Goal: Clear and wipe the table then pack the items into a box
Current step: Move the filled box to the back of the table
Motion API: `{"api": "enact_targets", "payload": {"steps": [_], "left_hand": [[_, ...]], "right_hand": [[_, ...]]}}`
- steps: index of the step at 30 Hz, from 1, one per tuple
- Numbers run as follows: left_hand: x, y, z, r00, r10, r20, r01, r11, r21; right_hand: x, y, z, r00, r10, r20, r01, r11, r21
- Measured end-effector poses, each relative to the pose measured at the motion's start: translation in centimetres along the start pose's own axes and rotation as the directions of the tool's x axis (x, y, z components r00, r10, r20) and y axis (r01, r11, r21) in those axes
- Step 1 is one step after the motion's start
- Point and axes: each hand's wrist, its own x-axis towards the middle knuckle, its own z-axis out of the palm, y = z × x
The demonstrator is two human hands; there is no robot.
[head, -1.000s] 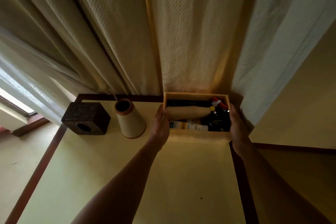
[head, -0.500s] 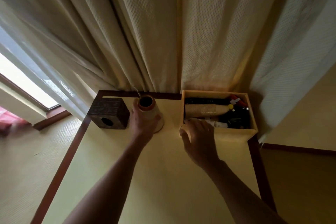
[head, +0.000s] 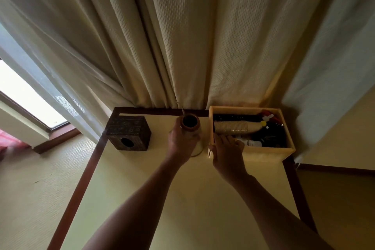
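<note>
A pale wooden box stands at the table's far right corner, packed with a stack of paper cups, dark bottles and a white tube. Left of it stands a cream cone-shaped vase with a brown rim. My left hand is wrapped around the vase's body. My right hand rests over the box's near left corner, fingers spread onto the rim and the items inside. Whether it grips the box I cannot tell for sure.
A dark carved wooden cube with a round hole sits at the table's far left corner. Heavy cream curtains hang right behind the cream table, which has a dark brown border. A window shows at the left.
My left hand left the box's side and closed around the vase. My right hand shifted from the box's right side to its near left corner. The view swung left.
</note>
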Motion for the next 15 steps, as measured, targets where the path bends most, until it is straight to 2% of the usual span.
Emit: {"api": "enact_targets", "payload": {"steps": [6, 10, 11, 12, 13, 15], "left_hand": [[-0.1, -0.3, 1.0, 0.997, 0.001, 0.072, 0.002, 0.999, -0.041], [-0.7, -1.1, -0.8, 0.98, 0.06, 0.189, -0.058, 0.998, -0.015], [-1.3, -1.3, -1.7, 0.987, 0.036, 0.154, -0.039, 0.999, 0.013], [-1.9, -1.8, -2.6, 0.998, 0.024, 0.052, -0.026, 0.999, 0.035], [-2.3, -2.3, -3.8, 0.994, 0.03, -0.107, -0.023, 0.997, 0.073], [-2.7, -3.3, -5.6, 0.913, 0.015, -0.407, 0.072, 0.978, 0.197]], "right_hand": [[-0.2, -0.3, -0.4, 1.0, -0.001, 0.011, 0.001, 1.0, -0.011], [-0.2, -0.6, -0.4, 0.999, 0.033, 0.037, -0.032, 0.999, -0.017], [-0.2, -0.7, -0.4, 0.999, 0.04, 0.037, -0.039, 0.999, -0.011], [-0.3, -0.9, -0.4, 0.998, 0.048, 0.032, -0.048, 0.999, -0.007], [-0.3, -1.0, -0.4, 0.998, 0.057, 0.024, -0.057, 0.998, 0.001], [-0.5, -0.9, -0.3, 0.998, 0.068, 0.0, -0.068, 0.998, 0.008]]}}
